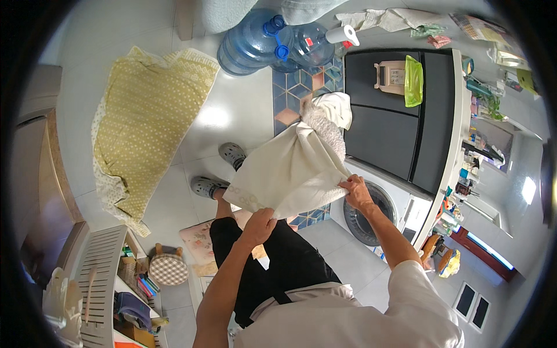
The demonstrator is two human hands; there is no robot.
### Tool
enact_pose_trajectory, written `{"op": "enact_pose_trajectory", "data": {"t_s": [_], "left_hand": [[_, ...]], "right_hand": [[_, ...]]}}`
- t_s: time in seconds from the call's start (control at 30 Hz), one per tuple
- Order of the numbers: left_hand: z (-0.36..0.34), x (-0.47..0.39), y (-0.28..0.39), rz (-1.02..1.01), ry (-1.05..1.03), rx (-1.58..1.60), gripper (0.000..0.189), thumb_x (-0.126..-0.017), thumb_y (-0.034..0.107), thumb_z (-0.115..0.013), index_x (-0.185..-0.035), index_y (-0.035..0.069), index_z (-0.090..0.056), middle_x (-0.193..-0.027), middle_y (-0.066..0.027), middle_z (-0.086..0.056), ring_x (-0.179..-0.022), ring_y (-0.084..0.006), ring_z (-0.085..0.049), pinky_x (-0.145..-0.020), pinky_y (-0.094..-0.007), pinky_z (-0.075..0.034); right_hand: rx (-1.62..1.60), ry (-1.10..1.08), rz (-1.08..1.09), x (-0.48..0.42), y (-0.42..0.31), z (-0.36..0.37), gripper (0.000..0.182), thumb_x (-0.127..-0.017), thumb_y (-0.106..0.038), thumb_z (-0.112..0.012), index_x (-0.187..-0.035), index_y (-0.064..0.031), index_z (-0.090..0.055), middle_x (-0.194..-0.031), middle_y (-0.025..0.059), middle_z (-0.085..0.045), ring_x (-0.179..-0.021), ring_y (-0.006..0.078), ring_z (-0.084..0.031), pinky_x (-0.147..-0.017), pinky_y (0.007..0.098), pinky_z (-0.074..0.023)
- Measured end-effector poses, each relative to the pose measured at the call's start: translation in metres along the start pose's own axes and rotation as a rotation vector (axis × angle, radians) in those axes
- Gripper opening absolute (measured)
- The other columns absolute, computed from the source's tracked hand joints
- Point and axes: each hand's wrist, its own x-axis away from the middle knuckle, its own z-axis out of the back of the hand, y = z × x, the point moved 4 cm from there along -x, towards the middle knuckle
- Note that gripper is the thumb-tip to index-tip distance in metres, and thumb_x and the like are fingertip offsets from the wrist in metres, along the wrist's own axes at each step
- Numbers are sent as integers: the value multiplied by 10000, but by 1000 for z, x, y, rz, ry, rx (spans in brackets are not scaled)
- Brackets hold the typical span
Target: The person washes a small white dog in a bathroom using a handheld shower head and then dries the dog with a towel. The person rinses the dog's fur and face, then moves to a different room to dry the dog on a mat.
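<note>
A cream towel or mat with a faint raised pattern (285, 167) hangs stretched between my two hands. My left hand (260, 224) pinches its near edge close to the patterned corner. Farther right, my right hand (357, 191) grips another part of that edge, in front of the washing machine (374, 213). The cloth's far end drops toward the floor, and a fluffy pale piece (326, 130) shows beyond it; I cannot tell whether the two are joined. A white cloth (337, 108) lies just past that, by the dark cabinet.
A yellow dotted cloth (152, 126) is spread on the tiled floor at left. Large blue water bottles (254, 43) stand at the far side. The dark cabinet (383, 135) borders the right. A checked stool (169, 269) and an open shelf (126, 287) are at lower left.
</note>
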Motion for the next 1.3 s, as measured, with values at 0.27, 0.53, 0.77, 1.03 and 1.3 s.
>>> {"op": "enact_pose_trajectory", "data": {"t_s": [0.27,0.53,0.77,1.03,1.3], "left_hand": [[-2,26,8,164,170,-47,148,-841,120,-587,-884,-5,-522,-799,-214,-555,-804,-418,-550,-685,-458,-423],[8,44,30,182,337,-33,159,-873,127,-574,-961,6,-521,-817,-233,-578,-826,-431,-568,-683,-445,-448],[20,35,75,191,256,-52,204,-877,127,-568,-1056,29,-560,-857,-223,-599,-831,-387,-595,-713,-387,-459],[35,35,71,204,312,-72,179,-868,145,-589,-919,-10,-513,-761,-215,-562,-718,-381,-565,-641,-413,-438],[62,72,27,207,294,10,216,-849,184,-625,-883,-7,-528,-737,-223,-554,-693,-378,-562,-627,-416,-432]], "right_hand": [[-168,-50,-113,-22,11,-46,513,-746,-7,-540,-1231,-173,-539,-1019,242,-618,-999,403,-585,-867,441,-470],[-214,-119,-144,3,-11,-16,362,-828,-190,-534,-1188,-222,-528,-1030,193,-646,-954,400,-613,-809,472,-492],[-257,-40,-85,14,3,28,304,-799,-322,-642,-1082,-222,-595,-945,129,-673,-912,355,-628,-758,431,-499],[-338,43,-25,-3,-21,53,305,-742,-312,-655,-991,-148,-591,-901,169,-662,-896,375,-623,-744,450,-493],[-1067,138,69,-3,-91,22,346,-759,88,-566,-1083,-29,-594,-973,67,-668,-913,146,-608,-830,258,-459]]}}
